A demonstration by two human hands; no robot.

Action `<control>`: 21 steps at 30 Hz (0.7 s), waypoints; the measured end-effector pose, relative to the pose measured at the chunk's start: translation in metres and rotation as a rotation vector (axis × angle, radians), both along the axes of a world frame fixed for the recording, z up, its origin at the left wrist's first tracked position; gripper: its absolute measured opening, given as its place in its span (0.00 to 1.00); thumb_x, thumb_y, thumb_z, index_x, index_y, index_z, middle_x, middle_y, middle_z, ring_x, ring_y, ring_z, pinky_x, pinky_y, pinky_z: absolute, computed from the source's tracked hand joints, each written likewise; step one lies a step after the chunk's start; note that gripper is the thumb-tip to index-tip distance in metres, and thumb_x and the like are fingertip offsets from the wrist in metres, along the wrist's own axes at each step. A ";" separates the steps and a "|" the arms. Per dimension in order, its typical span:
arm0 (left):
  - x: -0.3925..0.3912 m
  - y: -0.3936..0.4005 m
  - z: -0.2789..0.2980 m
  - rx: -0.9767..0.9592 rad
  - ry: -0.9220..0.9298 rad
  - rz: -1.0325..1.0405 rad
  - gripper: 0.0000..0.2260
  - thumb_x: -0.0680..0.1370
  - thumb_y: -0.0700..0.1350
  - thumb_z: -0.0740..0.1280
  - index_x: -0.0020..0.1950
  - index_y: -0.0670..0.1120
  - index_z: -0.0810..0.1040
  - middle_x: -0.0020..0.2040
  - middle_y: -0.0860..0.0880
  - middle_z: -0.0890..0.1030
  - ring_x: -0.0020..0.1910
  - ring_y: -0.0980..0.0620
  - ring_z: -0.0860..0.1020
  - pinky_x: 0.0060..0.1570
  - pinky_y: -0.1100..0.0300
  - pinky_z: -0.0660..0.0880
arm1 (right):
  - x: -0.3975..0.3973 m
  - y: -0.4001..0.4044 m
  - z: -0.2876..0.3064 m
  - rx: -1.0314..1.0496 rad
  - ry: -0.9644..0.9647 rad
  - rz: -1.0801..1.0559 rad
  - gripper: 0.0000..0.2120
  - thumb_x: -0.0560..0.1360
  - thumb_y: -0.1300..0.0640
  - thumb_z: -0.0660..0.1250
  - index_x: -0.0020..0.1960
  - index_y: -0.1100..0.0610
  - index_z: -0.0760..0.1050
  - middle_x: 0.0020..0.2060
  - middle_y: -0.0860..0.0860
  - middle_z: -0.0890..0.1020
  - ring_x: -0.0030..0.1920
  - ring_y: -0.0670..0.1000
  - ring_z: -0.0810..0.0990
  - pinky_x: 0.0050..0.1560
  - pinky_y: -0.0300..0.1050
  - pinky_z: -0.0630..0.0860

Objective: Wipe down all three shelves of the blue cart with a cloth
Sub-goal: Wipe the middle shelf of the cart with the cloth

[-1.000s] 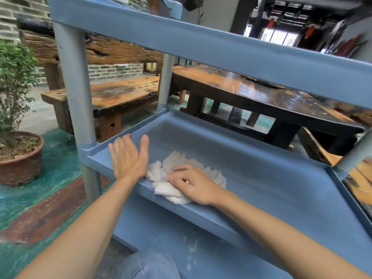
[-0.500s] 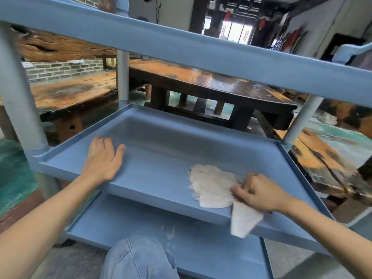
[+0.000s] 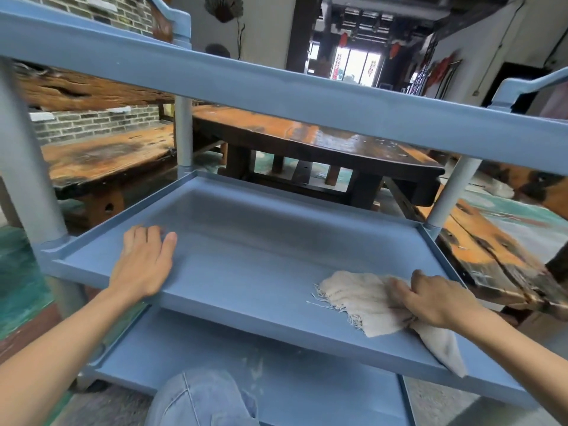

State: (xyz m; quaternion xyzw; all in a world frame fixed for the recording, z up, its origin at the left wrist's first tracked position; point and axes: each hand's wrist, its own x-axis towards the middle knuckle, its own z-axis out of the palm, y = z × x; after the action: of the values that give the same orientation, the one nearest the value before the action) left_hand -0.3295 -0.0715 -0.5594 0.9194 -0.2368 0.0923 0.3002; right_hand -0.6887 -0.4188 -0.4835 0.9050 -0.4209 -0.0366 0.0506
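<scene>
The blue cart's middle shelf (image 3: 261,265) fills the view, with the top shelf's edge (image 3: 276,84) above it and the bottom shelf (image 3: 292,379) below, which shows pale dusty smears. My right hand (image 3: 430,299) presses a frayed off-white cloth (image 3: 362,299) onto the middle shelf near its front right corner; one end of the cloth hangs over the front rim. My left hand (image 3: 144,265) rests flat on the shelf near the front left, fingers together, holding nothing.
Grey posts (image 3: 27,167) stand at the cart's corners. Dark wooden tables and benches (image 3: 322,146) stand behind and to the right of the cart. My knee in blue jeans (image 3: 199,401) is at the bottom, in front of the lowest shelf.
My right hand has dragged the cloth from the shelf's front left, beside the left hand, across to the front right. The left hand stayed on the left side. The view shifted right.
</scene>
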 end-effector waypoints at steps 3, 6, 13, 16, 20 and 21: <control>-0.002 0.004 -0.003 0.027 0.019 -0.029 0.29 0.81 0.53 0.36 0.65 0.40 0.70 0.63 0.39 0.72 0.63 0.36 0.65 0.69 0.46 0.59 | 0.031 -0.001 -0.014 0.057 0.093 -0.005 0.38 0.77 0.26 0.41 0.73 0.51 0.65 0.68 0.57 0.79 0.67 0.60 0.77 0.62 0.53 0.72; -0.006 0.006 0.003 0.049 0.021 -0.013 0.25 0.83 0.54 0.40 0.63 0.42 0.70 0.61 0.40 0.72 0.66 0.38 0.63 0.69 0.46 0.62 | 0.068 -0.010 -0.030 0.266 0.078 -0.018 0.40 0.78 0.28 0.41 0.82 0.50 0.45 0.72 0.58 0.76 0.73 0.61 0.72 0.70 0.54 0.66; -0.008 0.006 0.006 0.107 0.047 -0.038 0.26 0.80 0.60 0.40 0.64 0.46 0.68 0.66 0.45 0.70 0.74 0.45 0.58 0.68 0.45 0.66 | 0.163 -0.009 -0.046 0.339 -0.345 0.123 0.36 0.71 0.25 0.50 0.71 0.44 0.64 0.71 0.58 0.74 0.73 0.64 0.68 0.66 0.59 0.65; -0.009 0.005 0.005 0.084 0.061 -0.017 0.25 0.80 0.62 0.42 0.65 0.48 0.68 0.70 0.48 0.68 0.78 0.51 0.53 0.67 0.44 0.68 | 0.209 0.019 -0.048 0.371 -0.364 0.272 0.38 0.76 0.30 0.56 0.80 0.41 0.47 0.81 0.54 0.60 0.81 0.62 0.55 0.76 0.63 0.58; -0.006 0.006 0.004 0.070 0.049 0.019 0.28 0.80 0.64 0.40 0.67 0.50 0.67 0.75 0.50 0.65 0.80 0.55 0.47 0.64 0.43 0.70 | 0.258 0.067 -0.053 0.501 -0.324 0.585 0.46 0.77 0.32 0.64 0.83 0.44 0.41 0.83 0.41 0.48 0.82 0.49 0.49 0.78 0.48 0.55; -0.005 0.006 0.002 0.053 0.037 0.021 0.28 0.80 0.64 0.40 0.68 0.49 0.66 0.76 0.50 0.63 0.80 0.55 0.46 0.64 0.43 0.70 | 0.264 0.083 -0.054 0.519 -0.322 0.677 0.45 0.77 0.35 0.66 0.83 0.44 0.42 0.82 0.38 0.49 0.82 0.46 0.51 0.76 0.41 0.54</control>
State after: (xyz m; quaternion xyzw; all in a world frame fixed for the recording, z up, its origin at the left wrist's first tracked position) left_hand -0.3347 -0.0654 -0.5570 0.9310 -0.2240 0.0723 0.2790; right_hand -0.4242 -0.3356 -0.5373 0.9684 -0.0809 0.0187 -0.2350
